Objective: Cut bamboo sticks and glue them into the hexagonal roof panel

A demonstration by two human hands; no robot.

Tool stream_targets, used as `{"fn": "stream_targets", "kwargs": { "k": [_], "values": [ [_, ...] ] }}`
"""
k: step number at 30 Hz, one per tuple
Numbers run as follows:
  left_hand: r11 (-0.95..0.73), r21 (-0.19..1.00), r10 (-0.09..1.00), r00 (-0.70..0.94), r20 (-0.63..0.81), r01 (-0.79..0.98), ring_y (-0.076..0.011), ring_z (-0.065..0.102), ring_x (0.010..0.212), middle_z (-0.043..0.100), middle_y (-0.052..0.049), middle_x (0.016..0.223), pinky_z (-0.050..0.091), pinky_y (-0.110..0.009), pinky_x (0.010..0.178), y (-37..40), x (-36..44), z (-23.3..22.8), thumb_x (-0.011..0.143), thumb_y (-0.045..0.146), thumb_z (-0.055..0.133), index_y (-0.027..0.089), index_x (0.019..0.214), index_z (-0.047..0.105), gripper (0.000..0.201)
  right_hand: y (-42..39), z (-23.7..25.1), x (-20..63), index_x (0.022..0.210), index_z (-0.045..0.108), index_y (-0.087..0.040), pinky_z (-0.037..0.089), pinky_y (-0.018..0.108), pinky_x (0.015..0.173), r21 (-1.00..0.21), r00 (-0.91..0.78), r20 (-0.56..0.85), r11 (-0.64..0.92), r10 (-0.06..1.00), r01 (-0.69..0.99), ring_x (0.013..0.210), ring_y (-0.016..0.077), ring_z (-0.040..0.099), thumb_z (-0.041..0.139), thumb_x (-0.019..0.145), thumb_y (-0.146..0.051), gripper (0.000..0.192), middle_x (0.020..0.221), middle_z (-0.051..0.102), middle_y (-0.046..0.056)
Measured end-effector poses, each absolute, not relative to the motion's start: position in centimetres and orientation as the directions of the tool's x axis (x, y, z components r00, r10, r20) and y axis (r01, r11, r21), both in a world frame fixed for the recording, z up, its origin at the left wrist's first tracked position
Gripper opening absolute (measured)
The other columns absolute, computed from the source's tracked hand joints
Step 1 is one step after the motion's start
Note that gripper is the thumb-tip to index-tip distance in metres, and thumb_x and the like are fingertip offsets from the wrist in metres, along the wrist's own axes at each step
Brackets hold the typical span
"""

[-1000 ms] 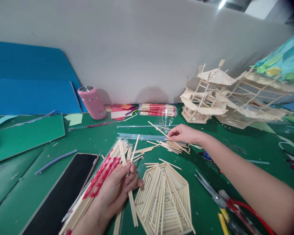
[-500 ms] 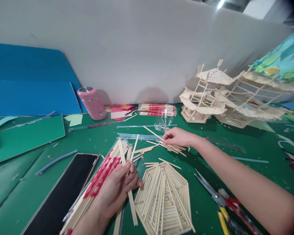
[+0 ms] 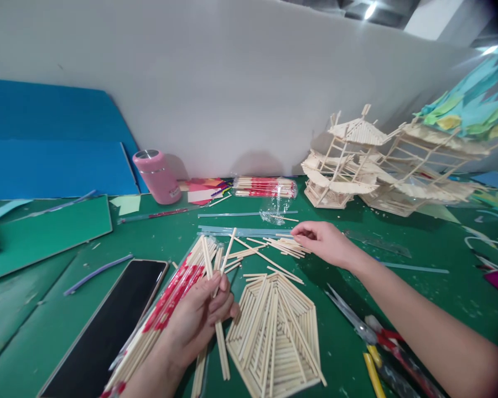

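Note:
My left hand (image 3: 199, 323) grips a few thin wooden sticks (image 3: 221, 309) that poke up past the fingers, over a red-and-white wrapped bundle of sticks (image 3: 166, 309). My right hand (image 3: 326, 242) reaches out over a small pile of loose sticks (image 3: 284, 247) on the green mat, fingers pinched at the pile's right end. One long stick (image 3: 268, 260) lies slanted beside the pile. A flat hexagonal panel of glued sticks (image 3: 276, 334) lies between my hands.
A dark tablet (image 3: 108, 326) lies at the left. A pink flask (image 3: 156, 176), a wrapped stick pack (image 3: 265, 187) and stick pavilion models (image 3: 357, 163) stand along the back wall. Red-handled scissors (image 3: 369, 334) lie under my right forearm. Blue boards (image 3: 53, 149) lean at far left.
My right hand had lifted one long stick above the pile; that stick now lies slanted on the mat, and the hand has shifted to the pile's right end. My left hand barely moved.

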State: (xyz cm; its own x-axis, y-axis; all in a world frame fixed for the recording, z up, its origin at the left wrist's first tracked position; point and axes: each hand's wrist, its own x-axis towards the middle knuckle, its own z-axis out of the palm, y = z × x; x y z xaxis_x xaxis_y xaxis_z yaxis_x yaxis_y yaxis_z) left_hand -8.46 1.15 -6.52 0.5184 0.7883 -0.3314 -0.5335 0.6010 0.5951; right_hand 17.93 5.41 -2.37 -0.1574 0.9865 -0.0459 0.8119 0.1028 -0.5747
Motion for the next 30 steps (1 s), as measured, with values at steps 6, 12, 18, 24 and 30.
{"fn": "stream_targets", "kwargs": {
  "k": [6, 12, 18, 24, 30],
  "values": [
    [0.596, 0.605, 0.789, 0.523, -0.321, -0.528, -0.0045, 0.020, 0.040, 0.023, 0.009, 0.045, 0.041, -0.025, 0.056, 0.9, -8.2, -6.4, 0.088, 0.028, 0.036, 0.014, 0.063, 0.053, 0.033, 4.3, -3.6, 17.9, 0.078, 0.061, -0.020, 0.036, 0.021, 0.054, -0.373, -0.164, -0.025, 0.144, 0.986, 0.917, 0.062, 0.0127, 0.056, 0.049, 0.076, -0.018, 0.012, 0.070, 0.064, 0.000],
    [0.581, 0.618, 0.799, 0.514, -0.311, -0.529, -0.0040, 0.021, 0.038, 0.025, 0.009, 0.044, 0.041, -0.024, 0.055, 0.9, -8.4, -6.4, 0.087, 0.030, 0.038, 0.015, 0.065, 0.052, 0.030, 4.3, -4.4, 16.2, 0.075, 0.061, -0.020, 0.038, 0.024, 0.060, -0.150, -0.231, -0.057, 0.220, 0.971, 0.964, 0.074, 0.0158, 0.058, 0.048, 0.077, -0.011, 0.015, 0.076, 0.065, 0.002],
    [0.573, 0.618, 0.806, 0.509, -0.303, -0.539, -0.0043, 0.022, 0.038, 0.025, 0.009, 0.043, 0.041, -0.024, 0.054, 0.9, -8.6, -6.6, 0.086, 0.030, 0.042, 0.015, 0.065, 0.051, 0.027, 5.2, -5.1, 15.7, 0.099, 0.056, -0.015, 0.047, 0.036, 0.074, -0.013, -0.255, -0.176, 0.257, 0.951, 0.966, 0.085, 0.0165, 0.058, 0.049, 0.086, -0.027, 0.020, 0.099, 0.059, 0.005],
    [0.575, 0.612, 0.805, 0.509, -0.305, -0.543, -0.0042, 0.021, 0.038, 0.025, 0.009, 0.043, 0.040, -0.024, 0.055, 1.0, -8.6, -6.7, 0.087, 0.029, 0.038, 0.015, 0.065, 0.052, 0.030, 5.8, -5.5, 15.6, 0.109, 0.052, -0.016, 0.047, 0.038, 0.075, -0.028, -0.225, -0.251, 0.225, 0.942, 0.974, 0.090, 0.0181, 0.057, 0.049, 0.085, -0.028, 0.026, 0.109, 0.055, 0.007],
    [0.577, 0.614, 0.804, 0.507, -0.312, -0.538, -0.0039, 0.023, 0.038, 0.026, 0.009, 0.043, 0.040, -0.024, 0.056, 1.0, -8.6, -6.5, 0.086, 0.028, 0.040, 0.014, 0.065, 0.052, 0.028, 5.4, -4.6, 16.5, 0.086, 0.058, -0.015, 0.046, 0.033, 0.070, -0.241, -0.177, -0.224, 0.121, 0.958, 0.963, 0.078, 0.0165, 0.058, 0.052, 0.081, -0.026, 0.013, 0.085, 0.061, 0.003]
  ]
}}
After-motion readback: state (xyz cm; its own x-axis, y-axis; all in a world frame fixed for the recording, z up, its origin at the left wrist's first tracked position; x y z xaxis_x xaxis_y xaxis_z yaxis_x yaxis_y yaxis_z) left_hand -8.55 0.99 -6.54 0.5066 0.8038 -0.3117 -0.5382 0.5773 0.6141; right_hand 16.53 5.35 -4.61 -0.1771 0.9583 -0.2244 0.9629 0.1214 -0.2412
